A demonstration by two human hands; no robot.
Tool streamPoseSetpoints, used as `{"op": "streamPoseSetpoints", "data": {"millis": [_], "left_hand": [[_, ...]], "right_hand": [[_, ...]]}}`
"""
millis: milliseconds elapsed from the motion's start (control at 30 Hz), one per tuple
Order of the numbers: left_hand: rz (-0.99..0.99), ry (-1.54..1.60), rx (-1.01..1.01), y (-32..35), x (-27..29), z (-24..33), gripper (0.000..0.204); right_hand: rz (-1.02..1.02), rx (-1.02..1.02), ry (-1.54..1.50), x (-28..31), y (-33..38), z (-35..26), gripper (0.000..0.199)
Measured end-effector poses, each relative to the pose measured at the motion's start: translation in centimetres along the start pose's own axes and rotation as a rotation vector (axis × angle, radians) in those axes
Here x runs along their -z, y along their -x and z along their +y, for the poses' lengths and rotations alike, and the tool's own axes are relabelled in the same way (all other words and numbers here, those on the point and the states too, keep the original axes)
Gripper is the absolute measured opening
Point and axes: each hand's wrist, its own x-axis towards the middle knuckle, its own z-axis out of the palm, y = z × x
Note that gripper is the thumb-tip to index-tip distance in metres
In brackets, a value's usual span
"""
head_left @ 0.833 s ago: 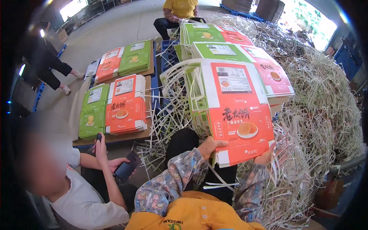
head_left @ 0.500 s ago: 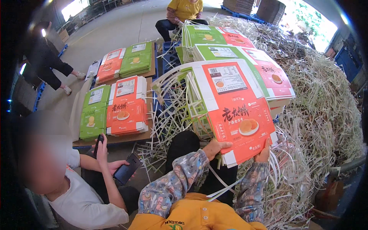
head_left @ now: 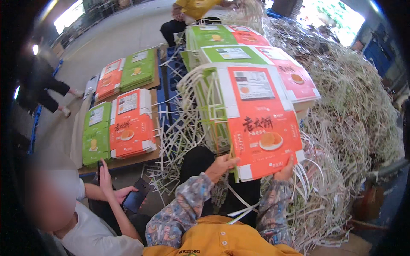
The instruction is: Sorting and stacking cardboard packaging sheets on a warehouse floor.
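Note:
Several printed cardboard box sheets (head_left: 265, 123), orange with white flaps and a picture of round pastries, lie as a stack tilted toward me. My left hand (head_left: 221, 165) is closed on the lower left corner, thumb on top. Gripping the lower right edge is my right hand (head_left: 285, 170), its fingers mostly hidden beneath the sheets. Along the stack's left side hang green and white cut-off paper strips (head_left: 212, 106). Just behind stands a taller pile of green and pink printed sheets (head_left: 230, 53).
A heap of shredded paper strips (head_left: 350, 111) rises on the right. Sorted orange sheets (head_left: 132, 126) and green sheets (head_left: 96, 132) lie on a pallet at left. Beside me a person (head_left: 106, 213) holds a phone (head_left: 136, 196). Another person (head_left: 194, 10) sits beyond the piles.
My left hand has shifted slightly away from the sheet's corner edge, still gripping there. The person behind the piles now reaches an arm out toward the strip heap. The whole view has shifted slightly.

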Motion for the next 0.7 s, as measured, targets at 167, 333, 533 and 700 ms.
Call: {"op": "streamPoseSetpoints", "data": {"millis": [167,333,533,700], "left_hand": [[-0.165,0.428,0.126,1.2,-0.9,2.1,0.033],[-0.066,0.187,-0.037,0.5,-1.6,0.2,0.029],[-0.049,0.031,0.021,1.1,-1.6,0.6,0.025],[-0.112,-0.064,0.036,1.1,-0.7,0.6,0.027]], "right_hand": [[-0.073,-0.055,-0.193,-0.4,0.4,-0.5,0.043],[-0.177,-0.081,-0.263,-3.2,5.1,-0.1,0.042],[-0.099,-0.226,0.041,-2.9,6.4,-1.0,0.033],[-0.116,-0.225,0.039,-4.1,6.6,-1.5,0.034]]}}
